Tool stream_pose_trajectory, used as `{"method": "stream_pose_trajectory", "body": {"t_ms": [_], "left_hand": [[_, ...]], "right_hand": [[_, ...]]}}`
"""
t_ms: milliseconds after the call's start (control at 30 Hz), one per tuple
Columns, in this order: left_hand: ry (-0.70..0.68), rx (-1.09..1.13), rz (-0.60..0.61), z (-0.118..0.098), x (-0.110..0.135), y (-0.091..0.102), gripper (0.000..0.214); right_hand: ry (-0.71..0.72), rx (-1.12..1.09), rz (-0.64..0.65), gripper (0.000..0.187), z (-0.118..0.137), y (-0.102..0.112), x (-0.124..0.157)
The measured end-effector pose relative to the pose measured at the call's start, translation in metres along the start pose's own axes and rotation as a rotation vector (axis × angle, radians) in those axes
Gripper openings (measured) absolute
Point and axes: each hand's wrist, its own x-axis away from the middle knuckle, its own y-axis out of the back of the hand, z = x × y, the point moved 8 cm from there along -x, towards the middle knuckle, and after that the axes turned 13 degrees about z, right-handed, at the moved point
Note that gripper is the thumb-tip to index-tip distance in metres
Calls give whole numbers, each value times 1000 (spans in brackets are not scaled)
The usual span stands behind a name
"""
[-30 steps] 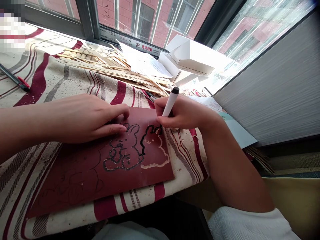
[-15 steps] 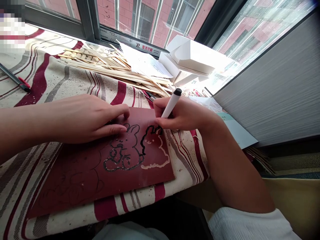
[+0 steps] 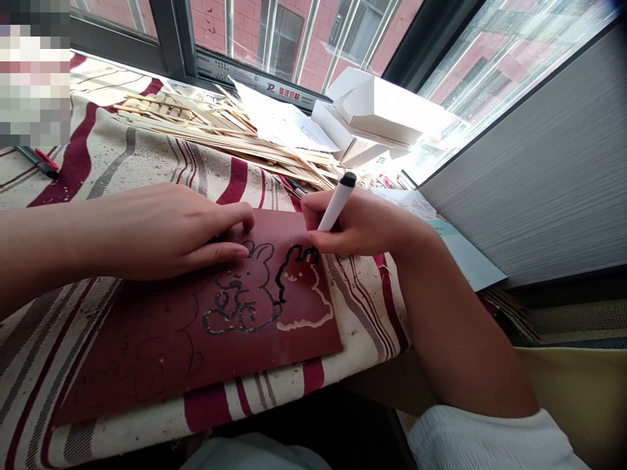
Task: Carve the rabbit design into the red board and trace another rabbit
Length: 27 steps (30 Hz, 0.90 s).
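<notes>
Your left hand [image 3: 161, 235] lies flat on the maroon sheet [image 3: 304, 326] at 6 o'clock in your view, its fingers loosely spread and gripping nothing, pressing from the sheet's 9 o'clock side. Your right hand [image 3: 362, 225] has its fingers curled closed around a white marker [image 3: 337, 202] with a black end, the tip hidden behind them (you can't see it touch down, though it sits at the end of a wavy black line). The sheet looks thin, light and fairly stiff, with a faintly gritty face; take it by its bare 6 o'clock edge, since the glossy black and pale raised lines of the rabbit drawing [image 3: 240, 294] may smear. It rests on a striped canvas cloth [image 3: 353, 307], with wooden sticks [image 3: 210, 134] at 11 o'clock and a white cardboard box [image 3: 377, 111] at 1 o'clock.
</notes>
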Motion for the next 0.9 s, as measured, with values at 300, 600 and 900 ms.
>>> {"method": "stream_pose_trajectory", "body": {"t_ms": [300,600,900], "left_hand": [[14,-2,21,-4,0,1,50],[114,38,86,0,-1,1,33],[90,-4,73,-4,-1,3,37]], "right_hand": [[31,9,0,27,2,-1,0],[10,12,0,27,1,0,-1],[-6,12,4,28,0,0,0]]}}
